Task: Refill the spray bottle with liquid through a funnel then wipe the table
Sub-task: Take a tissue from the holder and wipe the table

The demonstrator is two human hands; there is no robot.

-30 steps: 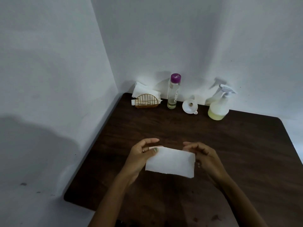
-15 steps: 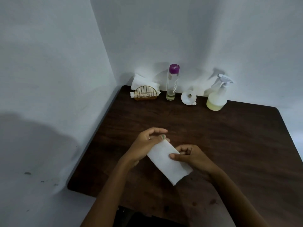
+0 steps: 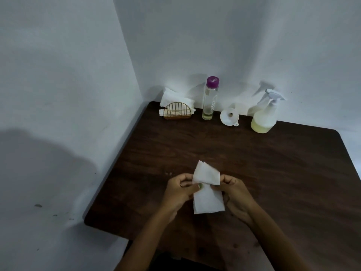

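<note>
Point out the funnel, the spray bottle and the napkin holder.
funnel [image 3: 229,116]: head view, on its white bowl.
spray bottle [image 3: 263,120]: head view, on its body above the yellowish liquid.
napkin holder [image 3: 177,112]: head view, on its gold wire front.

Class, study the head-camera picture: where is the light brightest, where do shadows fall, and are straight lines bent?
Head view: dim overall; brightest patch on the wall behind the napkin holder; the spray bottle casts a shadow on the wall; a large soft shadow darkens the left wall; the wide lens bows the table edges.
</note>
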